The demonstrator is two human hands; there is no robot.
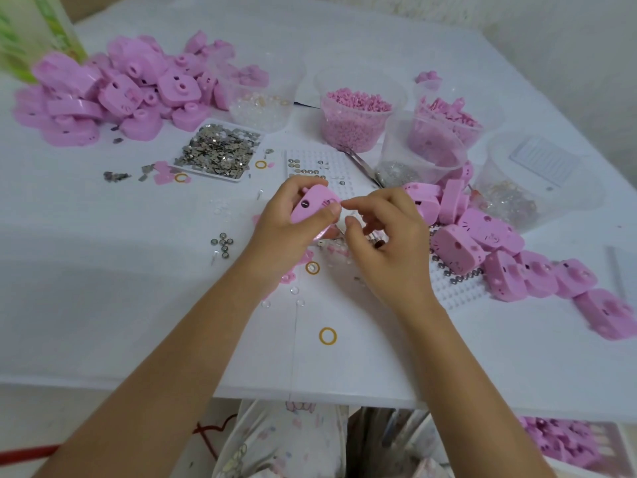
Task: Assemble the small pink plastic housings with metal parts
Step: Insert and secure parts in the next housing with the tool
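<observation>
My left hand (286,222) grips a pink plastic housing (312,208) above the middle of the white table (138,305), its face with a dark round hole turned up. My right hand (382,229) is right beside it, fingers curled, with thumb and forefinger pinched together at the housing's right edge; whatever small part they pinch is too tiny to make out. A white tray of small metal pieces (220,151) lies behind, to the left. A heap of pink housings (113,91) covers the far left, and more pink housings (496,246) lie at the right.
Clear cups stand at the back: one of pink granules (355,115), one of pink parts (444,122), one of clear bits (258,105), one of metal rings (400,172). Tweezers (362,163), white peg boards (317,167), yellow rings (327,336) and small metal rings (222,244) lie about.
</observation>
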